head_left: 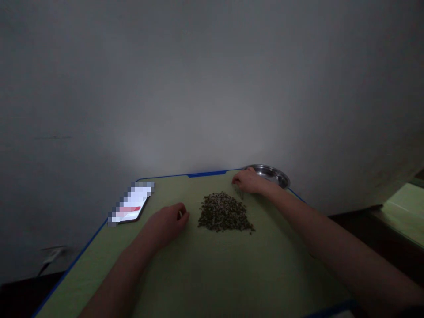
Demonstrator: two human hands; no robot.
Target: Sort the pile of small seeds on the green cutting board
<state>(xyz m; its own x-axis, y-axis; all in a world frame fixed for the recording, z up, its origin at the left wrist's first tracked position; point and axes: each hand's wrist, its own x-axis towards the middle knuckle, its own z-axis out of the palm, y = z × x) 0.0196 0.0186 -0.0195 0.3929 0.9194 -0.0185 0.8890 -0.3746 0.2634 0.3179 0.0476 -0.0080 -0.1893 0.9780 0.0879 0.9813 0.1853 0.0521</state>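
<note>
A low heap of small dark and pale grains (225, 214), perhaps seeds or beans, lies spread on the light green tabletop (205, 269). My left hand (170, 221) rests on the table left of the heap, its fingers curled inward; whatever they may hold is hidden. Beyond the heap's far right edge, my right hand (249, 180) has its fingers drawn together, in front of a shiny metal dish (276, 175). Dim light and blur keep me from seeing what lies between those fingertips. The hand covers the dish's left part.
A phone (134, 204) with a lit screen lies at the table's left edge. Blue trim (207, 174) borders the tabletop, and a grey wall (205, 88) stands right behind it. Another green surface (406, 212) shows at the far right.
</note>
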